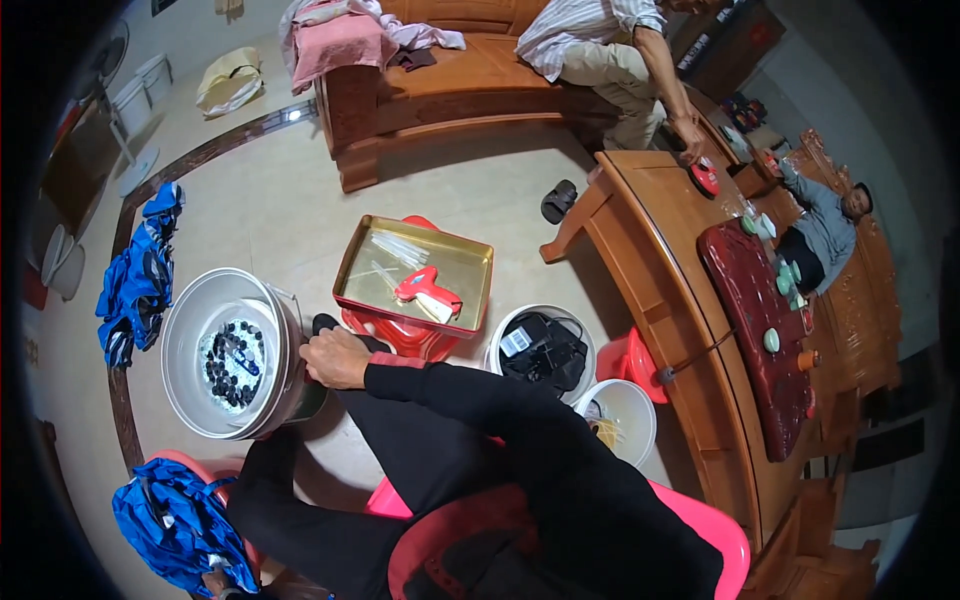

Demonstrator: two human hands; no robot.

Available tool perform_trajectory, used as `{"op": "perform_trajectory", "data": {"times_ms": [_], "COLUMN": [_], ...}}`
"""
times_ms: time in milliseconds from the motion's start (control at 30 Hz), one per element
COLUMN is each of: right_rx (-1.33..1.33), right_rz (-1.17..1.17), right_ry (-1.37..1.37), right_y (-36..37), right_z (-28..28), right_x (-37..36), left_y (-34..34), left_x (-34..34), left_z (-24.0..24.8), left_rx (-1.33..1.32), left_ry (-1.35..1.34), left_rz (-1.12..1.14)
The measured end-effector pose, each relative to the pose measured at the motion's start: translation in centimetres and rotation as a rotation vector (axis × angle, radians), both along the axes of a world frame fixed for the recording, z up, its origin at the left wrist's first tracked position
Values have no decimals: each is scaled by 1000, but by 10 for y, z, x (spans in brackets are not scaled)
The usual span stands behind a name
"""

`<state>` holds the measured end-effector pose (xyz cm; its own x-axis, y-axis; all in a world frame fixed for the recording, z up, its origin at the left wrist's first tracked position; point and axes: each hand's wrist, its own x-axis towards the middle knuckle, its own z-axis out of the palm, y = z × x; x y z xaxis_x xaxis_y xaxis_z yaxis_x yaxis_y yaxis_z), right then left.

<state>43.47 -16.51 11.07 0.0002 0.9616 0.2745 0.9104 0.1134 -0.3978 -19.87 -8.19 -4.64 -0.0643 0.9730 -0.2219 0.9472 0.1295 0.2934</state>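
Observation:
At the lower left, my left hand (216,581) is closed at the edge of a crumpled blue fabric bundle (175,515), its fingers partly hidden. The bundle has straps and lies on a pink-red seat (178,459). My right hand (336,358), in a black sleeve, is curled by the side of a white bucket (176,370); whatever its fingers hold is hidden. Small dark round pieces (222,372) and a blue-and-dark item (244,361) lie inside the bucket. Beyond my right hand, a red glue gun (425,288) and white glue sticks (398,249) rest in a gold-coloured tin tray (365,265).
The tray sits on a red stool (432,346). Right of it stand a bucket of black items (494,362) and a smaller white bucket (645,425). More blue fabric (138,280) lies on the floor at left. A person sits behind the wooden table (640,185), another at far right.

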Motion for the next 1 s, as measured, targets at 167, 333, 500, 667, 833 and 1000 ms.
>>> {"op": "perform_trajectory", "data": {"times_ms": [167, 333, 500, 667, 833, 1000], "right_rx": [-5, 9, 46, 40, -55, 39], "right_rz": [-2, 11, 9, 20, 27, 120], "right_ry": [5, 20, 42, 27, 42, 408], "right_y": [-6, -5, -10, -24, -34, -11], "right_z": [-1, 1, -2, 5, 19, 1], "right_x": [5, 5, -2, -9, -21, -37], "left_y": [-18, -41, -52, -43, -36, -52], "left_x": [48, 89, 140, 199, 248, 227], "left_z": [-10, -25, -36, -28, 2, 37], "left_rx": [-36, -59, -49, -8, 47, 145], "left_ry": [-208, -420, -643, -871, -1083, -1244], "left_rz": [-105, -162, -222, -314, -406, -399]}}
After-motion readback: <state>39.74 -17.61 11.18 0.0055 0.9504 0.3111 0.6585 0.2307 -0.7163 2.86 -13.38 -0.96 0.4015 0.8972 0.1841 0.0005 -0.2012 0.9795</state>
